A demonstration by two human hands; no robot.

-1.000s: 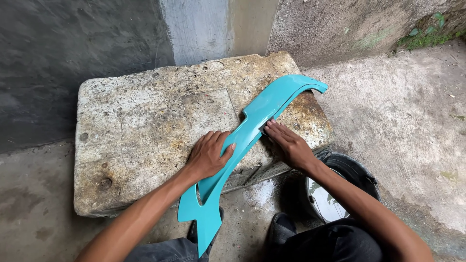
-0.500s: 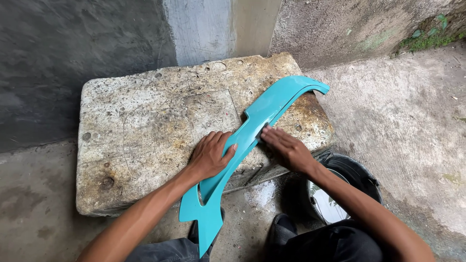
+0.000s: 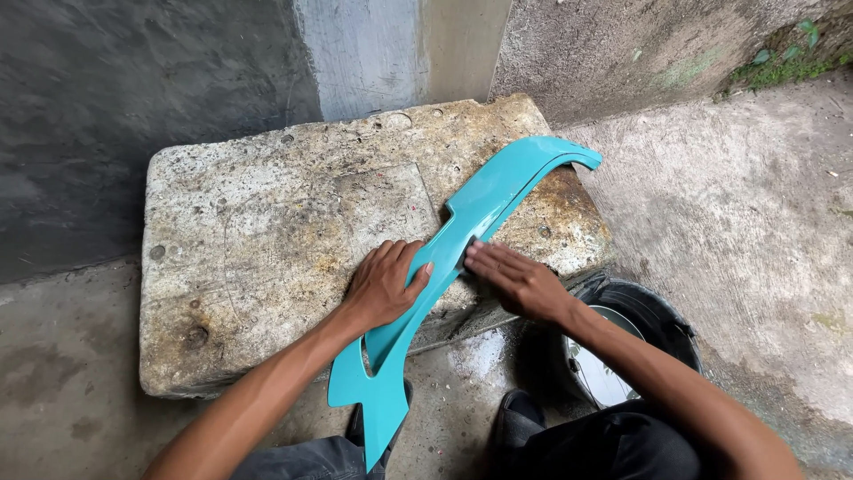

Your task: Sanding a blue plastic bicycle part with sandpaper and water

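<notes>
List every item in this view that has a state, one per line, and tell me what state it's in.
turquoise plastic panel: lying across the slab, near end overhanging its edge
left hand: flat on the panel, fingers over its edge
right hand: pressed flat beside the panel, fingers extended
concrete slab: stained, pitted
black bucket: upright on the ground, open

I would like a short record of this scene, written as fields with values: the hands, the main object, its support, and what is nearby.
main object: long curved turquoise plastic panel
support: rough concrete slab, panel lies across its right part, lower end overhanging
left hand: palm flat on the panel's middle
right hand: fingers pressed on the panel's right edge
nearby: black bucket on the wet ground, by the right arm
background: grey wall
</notes>
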